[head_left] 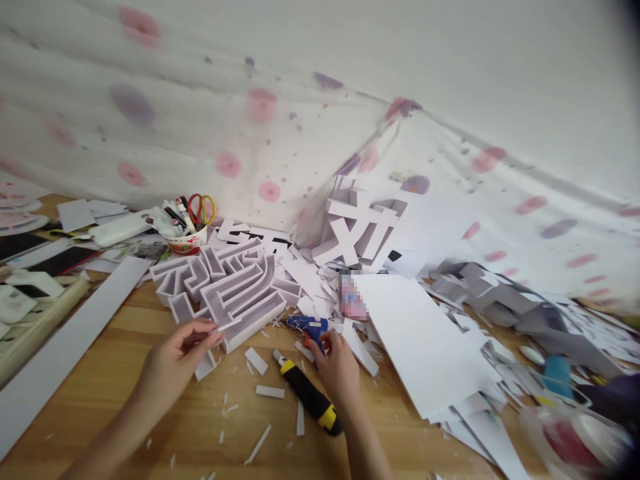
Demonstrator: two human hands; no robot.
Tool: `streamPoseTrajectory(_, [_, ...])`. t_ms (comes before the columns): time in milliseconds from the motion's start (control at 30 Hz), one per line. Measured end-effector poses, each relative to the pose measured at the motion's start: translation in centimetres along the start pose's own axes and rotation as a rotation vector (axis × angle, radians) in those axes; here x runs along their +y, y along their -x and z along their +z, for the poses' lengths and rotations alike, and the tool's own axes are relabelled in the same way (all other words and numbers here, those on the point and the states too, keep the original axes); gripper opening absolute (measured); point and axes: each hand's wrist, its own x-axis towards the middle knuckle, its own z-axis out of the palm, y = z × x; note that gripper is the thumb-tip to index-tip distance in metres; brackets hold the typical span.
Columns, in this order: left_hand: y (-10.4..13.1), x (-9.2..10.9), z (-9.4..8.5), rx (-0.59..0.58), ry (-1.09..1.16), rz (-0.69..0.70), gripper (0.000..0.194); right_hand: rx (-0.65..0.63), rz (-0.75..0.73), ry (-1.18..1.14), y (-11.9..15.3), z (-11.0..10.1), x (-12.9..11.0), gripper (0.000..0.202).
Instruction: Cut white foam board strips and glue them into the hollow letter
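Note:
My left hand (pixel 183 347) pinches a small white strip (pixel 229 326) by the near edge of a hollow white character-shaped form (pixel 240 300) with raised walls. Closed around the lower part of a blue glue gun (pixel 313 325) is my right hand (pixel 334 360); the gun points left, just right of that form. A black and yellow utility knife (pixel 307 395) lies on the table between my forearms. Small white offcuts (pixel 270 391) are scattered around it.
A second white form (pixel 355 227) leans at the back against the patterned curtain (pixel 260 107). A cup (pixel 186 241) holds scissors and pens. A large white sheet (pixel 425 347) covers scraps at right. A long white strip (pixel 75 347) and a power strip (pixel 45 327) lie left.

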Motion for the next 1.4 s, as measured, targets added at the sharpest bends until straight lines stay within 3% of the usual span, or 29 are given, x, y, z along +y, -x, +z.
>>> streamPoseTrajectory(67, [0.3, -0.2, 1.1, 0.007, -0.033, 0.064, 0.032, 0.030, 0.036, -0.027, -0.9, 0.1, 1.7, 0.029])
streamPoseTrajectory(133, [0.6, -0.2, 2.0, -0.003, -0.071, 0.129, 0.027, -0.033, 0.056, -0.049, -1.5, 0.6, 2.3, 0.034])
streamPoseTrajectory(233, [0.9, -0.4, 2.6, -0.035, -0.104, 0.185, 0.022, -0.142, 0.090, -0.042, -2.0, 1.4, 2.0, 0.031])
streamPoseTrajectory(367, [0.9, -0.6, 2.8, -0.031, -0.089, 0.175, 0.025, -0.179, 0.143, -0.192, -2.3, 1.5, 1.5, 0.025])
streamPoseTrajectory(567, [1.0, 0.3, 3.5, 0.007, 0.177, -0.042, 0.039, -0.313, 0.145, -0.794, -1.7, -0.2, 1.9, 0.034])
streamPoseTrajectory(767, [0.9, 1.8, 4.9, -0.048, 0.374, -0.106, 0.041, -0.361, 0.058, -0.955, -1.3, -2.5, 1.5, 0.038])
streamPoseTrajectory(867, [0.9, 2.7, 5.3, -0.070, 0.515, -0.273, 0.039, -0.352, 0.058, -1.027, -1.0, -3.1, 1.3, 0.033])
streamPoseTrajectory(1000, [0.6, 4.1, 5.4, -0.054, 0.779, -0.593, 0.017, -0.376, 0.067, -1.084, -0.5, -3.4, 0.9, 0.031])
streamPoseTrajectory(1100, [0.4, 5.0, 5.8, -0.141, 0.906, -0.740, 0.011, -0.390, 0.093, -1.112, -0.2, -3.4, 0.4, 0.035])
streamPoseTrajectory(1200, [0.5, 5.3, 6.5, -0.208, 0.829, -0.668, 0.011, -0.382, 0.110, -1.130, -0.1, -3.2, 0.0, 0.035])
streamPoseTrajectory(1400, [0.5, 4.4, 7.9, -0.207, 0.222, -0.327, 0.046, -0.360, 0.112, -1.154, -0.1, -2.8, -0.4, 0.033])
